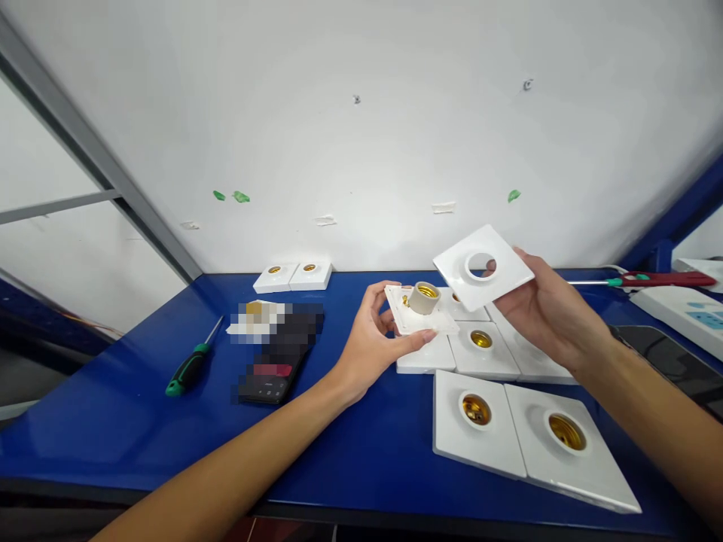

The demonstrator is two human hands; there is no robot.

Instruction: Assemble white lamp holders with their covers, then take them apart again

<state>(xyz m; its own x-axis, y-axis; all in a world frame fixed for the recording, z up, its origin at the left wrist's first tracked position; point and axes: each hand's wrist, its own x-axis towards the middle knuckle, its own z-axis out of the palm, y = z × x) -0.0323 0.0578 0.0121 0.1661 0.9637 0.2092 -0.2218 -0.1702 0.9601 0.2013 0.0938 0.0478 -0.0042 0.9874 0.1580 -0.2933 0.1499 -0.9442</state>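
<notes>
My left hand (376, 342) grips a white lamp holder base (434, 320) by its edge, thumb along the near side. A round socket with a brass-coloured screw thread (425, 299) rises from that base. Up and to the right, my right hand (545, 309) holds a square white cover (460, 263) with a round collared hole, tilted and apart from the base. A fingertip shows through the hole. Below the hands lie several assembled white lamp holders (480, 433) with brass-coloured threads inside, some partly hidden by my hands.
On the blue table (361, 452), a green-and-black screwdriver (189, 369) and a dark phone (282, 361), partly pixelated, lie at left. Two more lamp holders (310, 276) sit by the wall. At right are a red-handled tool (666, 279), a white power strip (686, 312) and a dark flat device (672, 361).
</notes>
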